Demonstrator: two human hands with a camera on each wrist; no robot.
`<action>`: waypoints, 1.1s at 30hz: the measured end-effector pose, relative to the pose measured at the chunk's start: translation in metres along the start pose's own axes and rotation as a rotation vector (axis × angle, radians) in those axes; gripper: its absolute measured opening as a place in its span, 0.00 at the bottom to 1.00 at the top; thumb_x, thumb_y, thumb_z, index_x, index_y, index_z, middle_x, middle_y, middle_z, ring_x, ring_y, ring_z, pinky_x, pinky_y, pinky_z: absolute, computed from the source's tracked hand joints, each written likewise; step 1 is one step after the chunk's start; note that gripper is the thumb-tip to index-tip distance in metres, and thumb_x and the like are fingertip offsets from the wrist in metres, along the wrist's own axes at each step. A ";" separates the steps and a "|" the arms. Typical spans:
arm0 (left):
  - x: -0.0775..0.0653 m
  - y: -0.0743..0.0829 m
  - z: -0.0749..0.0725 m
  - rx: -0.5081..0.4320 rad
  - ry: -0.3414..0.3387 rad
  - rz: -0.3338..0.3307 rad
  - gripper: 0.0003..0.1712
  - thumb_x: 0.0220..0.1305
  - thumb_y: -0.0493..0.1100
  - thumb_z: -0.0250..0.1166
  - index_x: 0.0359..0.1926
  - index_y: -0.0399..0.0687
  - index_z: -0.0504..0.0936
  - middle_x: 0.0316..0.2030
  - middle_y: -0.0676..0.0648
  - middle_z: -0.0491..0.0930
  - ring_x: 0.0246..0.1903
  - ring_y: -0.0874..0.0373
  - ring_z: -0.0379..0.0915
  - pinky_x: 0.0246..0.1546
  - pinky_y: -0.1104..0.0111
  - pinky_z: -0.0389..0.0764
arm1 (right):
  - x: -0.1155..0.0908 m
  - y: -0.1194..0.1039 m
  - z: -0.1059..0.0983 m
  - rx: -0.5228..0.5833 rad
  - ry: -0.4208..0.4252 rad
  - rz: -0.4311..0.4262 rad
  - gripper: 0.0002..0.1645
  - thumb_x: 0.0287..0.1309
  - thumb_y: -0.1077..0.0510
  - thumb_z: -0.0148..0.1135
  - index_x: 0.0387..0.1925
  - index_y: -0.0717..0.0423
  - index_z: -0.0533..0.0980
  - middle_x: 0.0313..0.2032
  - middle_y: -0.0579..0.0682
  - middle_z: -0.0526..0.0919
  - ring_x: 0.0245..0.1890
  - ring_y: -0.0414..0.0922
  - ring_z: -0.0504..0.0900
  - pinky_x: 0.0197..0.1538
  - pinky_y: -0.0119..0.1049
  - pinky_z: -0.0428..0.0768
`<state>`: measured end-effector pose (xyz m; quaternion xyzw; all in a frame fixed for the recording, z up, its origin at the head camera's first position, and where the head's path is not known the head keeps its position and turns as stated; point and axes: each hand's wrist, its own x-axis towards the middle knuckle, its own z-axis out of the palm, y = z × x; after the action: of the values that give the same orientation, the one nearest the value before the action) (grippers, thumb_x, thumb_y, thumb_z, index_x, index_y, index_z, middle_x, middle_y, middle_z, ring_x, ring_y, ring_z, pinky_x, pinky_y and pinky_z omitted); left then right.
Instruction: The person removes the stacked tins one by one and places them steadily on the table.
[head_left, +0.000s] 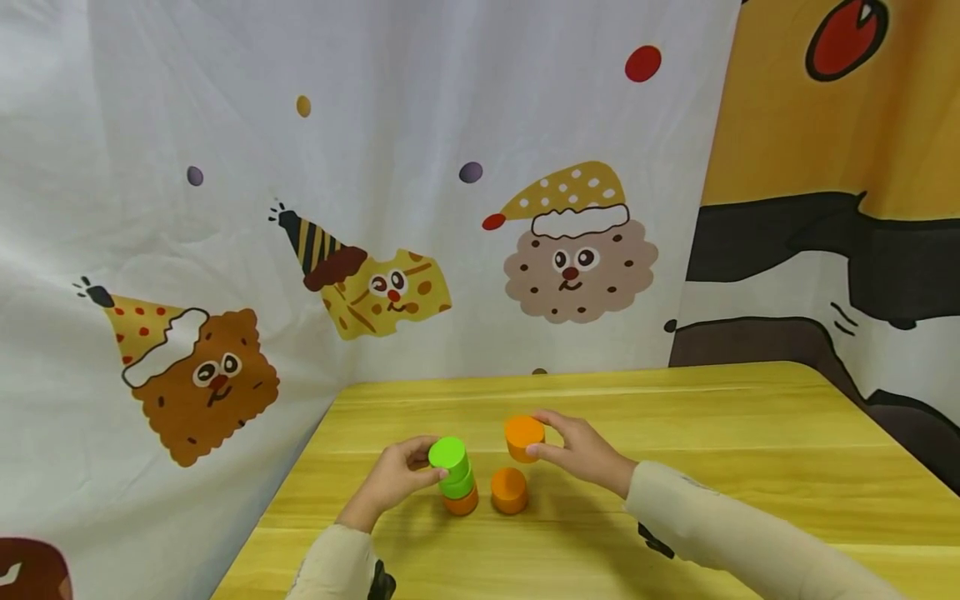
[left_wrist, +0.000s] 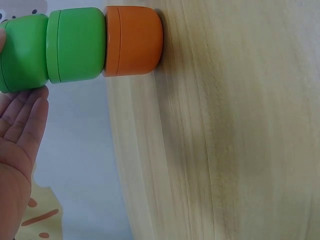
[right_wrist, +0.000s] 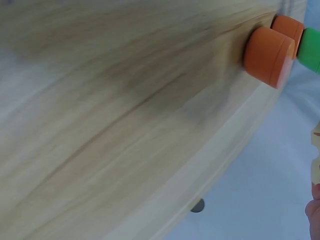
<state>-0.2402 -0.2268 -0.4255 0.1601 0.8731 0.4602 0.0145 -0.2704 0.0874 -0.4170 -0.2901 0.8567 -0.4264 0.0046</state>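
Note:
A stack of round lidded jars stands on the table: an orange jar point(left_wrist: 132, 40) at the bottom, a green jar point(left_wrist: 80, 45) on it, and a second green jar point(head_left: 448, 455) on top, set slightly off line. My left hand point(head_left: 396, 477) holds the top green jar, thumb on the near side and fingers on the far side. Between thumb and fingers, my right hand point(head_left: 587, 452) grips another orange jar point(head_left: 522, 438), raised over the table. Just right of the stack, one more orange jar point(head_left: 510, 492) stands upright on the wood. The right wrist view shows only a sliver of the right hand.
The wooden table point(head_left: 720, 450) has its far edge against a white curtain point(head_left: 405, 108) printed with cartoon biscuits and cheese. The curtain also runs along the table's left side. Bare wood stretches to the right, beneath the right sleeve point(head_left: 720, 517).

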 end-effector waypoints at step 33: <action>-0.012 0.035 -0.004 -0.023 -0.004 -0.014 0.28 0.57 0.40 0.67 0.57 0.32 0.72 0.50 0.36 0.77 0.49 0.44 0.75 0.46 0.63 0.80 | -0.032 0.049 0.029 0.062 0.021 0.176 0.40 0.52 0.42 0.65 0.59 0.63 0.69 0.57 0.61 0.73 0.59 0.59 0.69 0.60 0.57 0.67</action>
<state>-0.2204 -0.2153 -0.3963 0.1546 0.8689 0.4697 0.0211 -0.2603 0.1053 -0.4788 -0.2088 0.8653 -0.4537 0.0422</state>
